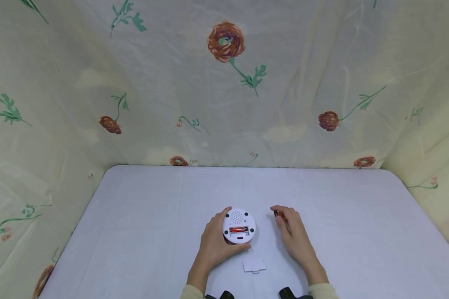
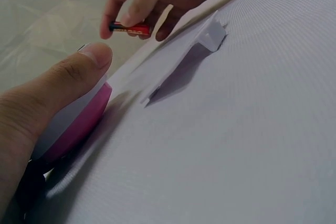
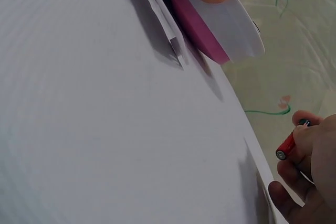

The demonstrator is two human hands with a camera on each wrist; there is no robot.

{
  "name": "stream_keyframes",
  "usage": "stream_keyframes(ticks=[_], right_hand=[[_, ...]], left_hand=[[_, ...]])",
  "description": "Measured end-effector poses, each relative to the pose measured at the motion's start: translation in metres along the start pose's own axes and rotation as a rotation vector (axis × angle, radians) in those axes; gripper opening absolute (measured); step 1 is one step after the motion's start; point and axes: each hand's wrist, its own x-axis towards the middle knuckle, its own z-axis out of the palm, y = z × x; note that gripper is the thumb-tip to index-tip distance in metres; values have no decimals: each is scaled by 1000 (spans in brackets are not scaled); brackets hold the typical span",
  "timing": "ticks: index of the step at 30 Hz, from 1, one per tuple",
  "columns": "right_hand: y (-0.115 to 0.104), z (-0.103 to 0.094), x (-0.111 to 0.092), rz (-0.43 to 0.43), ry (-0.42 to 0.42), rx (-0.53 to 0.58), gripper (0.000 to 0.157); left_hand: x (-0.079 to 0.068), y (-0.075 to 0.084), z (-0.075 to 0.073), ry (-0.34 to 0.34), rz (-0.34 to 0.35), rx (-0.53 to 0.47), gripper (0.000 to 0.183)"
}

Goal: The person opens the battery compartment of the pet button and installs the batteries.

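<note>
My left hand (image 1: 216,241) grips a round white device (image 1: 248,222) with a pink side, thumb at its near edge and fingers along its far left edge. Its underside faces up, showing speaker holes, dark feet and an uncovered battery compartment with a red battery (image 1: 239,229) in it. To the right, my right hand (image 1: 294,238) pinches another red battery (image 3: 286,145) with a dark end between thumb and fingertips, apart from the device. On the table near the device lies a white battery cover (image 1: 254,265), its tab toward me.
The table (image 1: 153,216) has a white cloth. Flower-patterned curtains (image 1: 164,83) hang behind it and at both sides. Two dark objects (image 1: 227,295) show at the bottom edge of the head view, near the wrists.
</note>
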Motion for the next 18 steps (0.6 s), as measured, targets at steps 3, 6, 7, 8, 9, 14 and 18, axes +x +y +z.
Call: stream_keyframes(ticks=[3, 6, 7, 8, 9, 14, 18], right_hand=[[-3, 1, 0, 5, -3, 55, 24], [-7, 3, 0, -5, -1, 97, 25], [-8, 3, 0, -5, -1, 109, 25], [-9, 4, 0, -6, 0, 116, 25], [-10, 4, 0, -6, 1, 124, 25], [-13, 6, 0, -4, 1, 135, 25], [-16, 8, 0, -4, -8, 153, 25]], left_hand=[[0, 0, 0, 0, -3, -2, 109], [0, 0, 1, -3, -12, -2, 109], [0, 0, 1, -4, -14, -2, 109], [0, 0, 1, -5, -14, -1, 109], [0, 0, 1, -5, -14, 1, 109], [0, 1, 1, -4, -10, 4, 108], [0, 1, 0, -3, -8, 3, 108]])
